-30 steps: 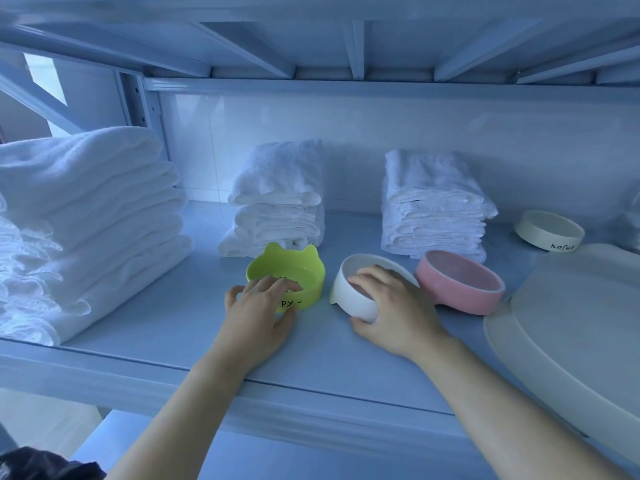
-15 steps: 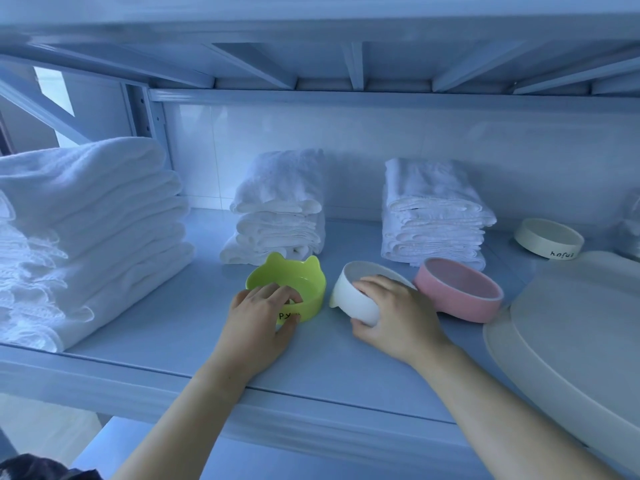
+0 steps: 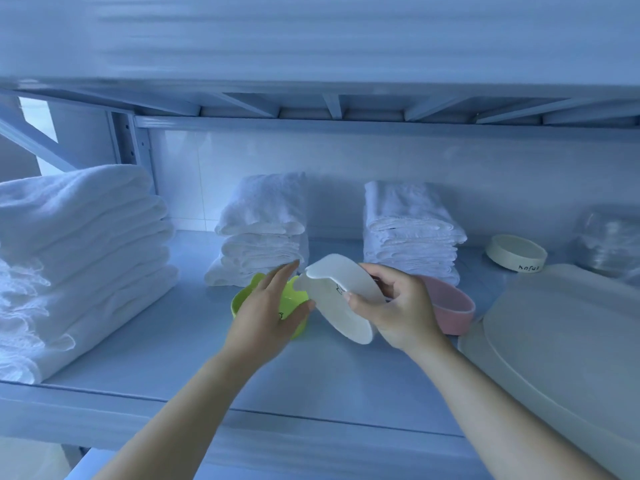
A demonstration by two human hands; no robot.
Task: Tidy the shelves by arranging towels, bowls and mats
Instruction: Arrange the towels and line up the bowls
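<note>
Above the shelf (image 3: 166, 362), between the green bowl (image 3: 241, 302) and pink bowl (image 3: 452, 308), the right hand (image 3: 398, 308) grips a tilted white bowl (image 3: 334, 303), fingers (image 3: 373, 271) curled round its rim; the left hand (image 3: 266, 317) hovers over the green bowl, its fingers straight.

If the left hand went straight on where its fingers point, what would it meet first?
Likely the middle towel stack, its lower right corner just beyond the left hand; depth is unclear.

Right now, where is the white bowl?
Head view, centre: the white bowl, tilted, is held by the right hand, between the green bowl and pink bowl.
</note>
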